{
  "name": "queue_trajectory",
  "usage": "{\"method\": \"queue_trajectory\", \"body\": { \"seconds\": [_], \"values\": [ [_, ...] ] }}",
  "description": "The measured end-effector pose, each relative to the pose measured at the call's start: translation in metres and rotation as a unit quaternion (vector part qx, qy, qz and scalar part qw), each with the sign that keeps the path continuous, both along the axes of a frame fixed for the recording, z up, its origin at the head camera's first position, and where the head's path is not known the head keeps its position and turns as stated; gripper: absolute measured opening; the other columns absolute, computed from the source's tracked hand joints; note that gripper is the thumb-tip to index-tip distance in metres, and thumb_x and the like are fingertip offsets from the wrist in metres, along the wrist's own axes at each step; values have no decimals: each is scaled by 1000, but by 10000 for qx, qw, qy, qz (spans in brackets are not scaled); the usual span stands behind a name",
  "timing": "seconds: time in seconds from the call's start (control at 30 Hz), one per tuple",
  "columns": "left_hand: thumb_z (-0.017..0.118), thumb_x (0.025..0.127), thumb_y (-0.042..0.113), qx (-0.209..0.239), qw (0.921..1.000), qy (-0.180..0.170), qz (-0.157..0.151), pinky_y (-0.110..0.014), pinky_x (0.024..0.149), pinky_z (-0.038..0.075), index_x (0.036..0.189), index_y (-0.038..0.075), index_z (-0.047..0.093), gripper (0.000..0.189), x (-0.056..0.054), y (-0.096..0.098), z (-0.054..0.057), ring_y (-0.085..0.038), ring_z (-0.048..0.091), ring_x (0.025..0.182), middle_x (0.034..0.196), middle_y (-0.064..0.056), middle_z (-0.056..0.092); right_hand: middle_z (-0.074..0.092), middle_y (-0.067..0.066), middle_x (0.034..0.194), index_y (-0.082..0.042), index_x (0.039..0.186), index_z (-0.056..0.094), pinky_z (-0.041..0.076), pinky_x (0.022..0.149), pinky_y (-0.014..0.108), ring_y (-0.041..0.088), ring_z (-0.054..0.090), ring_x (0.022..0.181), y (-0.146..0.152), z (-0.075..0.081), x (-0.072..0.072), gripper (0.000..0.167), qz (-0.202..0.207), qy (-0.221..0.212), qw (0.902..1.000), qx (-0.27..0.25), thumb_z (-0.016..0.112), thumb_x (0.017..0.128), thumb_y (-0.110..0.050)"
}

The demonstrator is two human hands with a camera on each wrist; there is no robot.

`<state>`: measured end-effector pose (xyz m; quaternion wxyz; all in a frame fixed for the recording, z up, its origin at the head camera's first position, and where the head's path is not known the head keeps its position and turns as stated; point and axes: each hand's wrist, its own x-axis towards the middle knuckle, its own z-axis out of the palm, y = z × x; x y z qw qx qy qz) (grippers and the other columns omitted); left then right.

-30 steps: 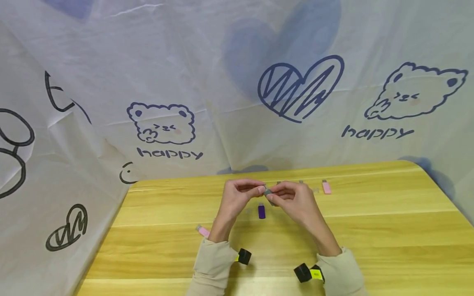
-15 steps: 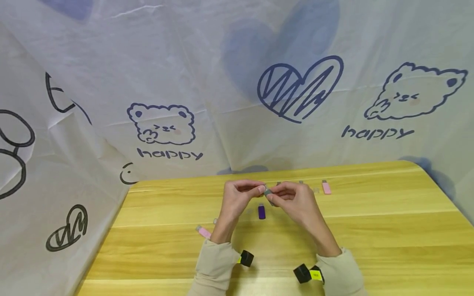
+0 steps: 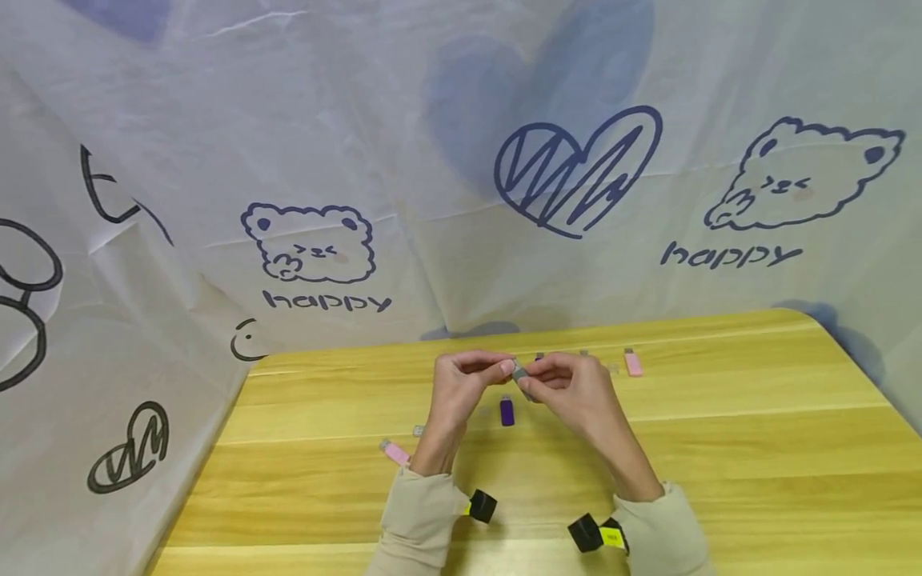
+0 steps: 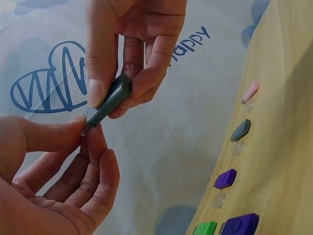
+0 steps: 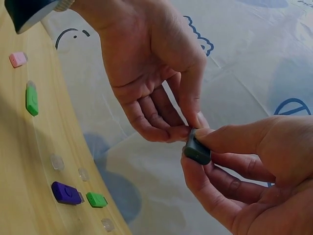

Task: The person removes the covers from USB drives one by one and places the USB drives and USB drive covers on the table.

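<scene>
A dark grey-green USB flash drive is held in the air between both hands. My right hand pinches its body between thumb and fingers, the blunt end facing out in the right wrist view. At the narrow connector end, my left hand pinches with thumb and index finger; a small clear, shiny bit shows at the fingertips in the left wrist view. Whether that bit is a cap or the plug I cannot tell. Below the hands a purple USB flash drive lies on the table.
On the wooden table lie pink drives, green drives, another grey drive and a purple one. Clear caps lie among them. A printed cloth hangs behind the table.
Both hands keep almost the same pose on the drive. The head view shifts slightly, and a small drive end beside the left wrist shows more.
</scene>
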<state>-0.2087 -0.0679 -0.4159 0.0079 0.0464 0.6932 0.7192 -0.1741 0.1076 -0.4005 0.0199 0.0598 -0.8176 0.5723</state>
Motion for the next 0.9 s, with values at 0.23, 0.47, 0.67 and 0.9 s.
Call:
{"method": "queue_trajectory", "body": {
  "seconds": [0.23, 0.47, 0.67, 0.9],
  "values": [
    [80, 88, 2, 16, 9999, -59, 106, -33, 77, 62, 96, -9, 78, 13, 1, 3, -1, -13, 73, 72, 91, -15, 77, 75, 12, 98, 1, 103, 76, 61, 72, 32, 24, 74, 84, 2, 2, 1, 17, -36, -49, 9999, 99, 79, 92, -12],
    [79, 89, 3, 1, 10000, -32, -54, -34, 78, 62, 99, -9, 77, 15, 1, 2, -2, -14, 73, 75, 95, -15, 77, 75, 13, 98, 2, 102, 76, 61, 72, 31, 24, 74, 84, 4, 4, 2, 17, 6, -59, 9999, 112, 80, 91, -11],
    [78, 91, 4, -334, 9974, 119, -623, -33, 74, 62, 102, -6, 77, 15, 1, -4, -2, -15, 71, 76, 98, -17, 77, 75, 11, 96, 2, 100, 75, 61, 72, 31, 24, 74, 85, 6, 3, 1, 15, 134, -53, 9997, 211, 80, 91, -9],
    [77, 91, 1, -409, 9980, 73, -483, -31, 72, 61, 98, -9, 77, 12, -2, -2, -4, -13, 70, 72, 93, -17, 77, 74, 11, 96, 2, 100, 76, 61, 72, 32, 24, 74, 84, 5, 1, 1, 15, 123, 5, 9994, 334, 80, 91, -9]
  ]
}}
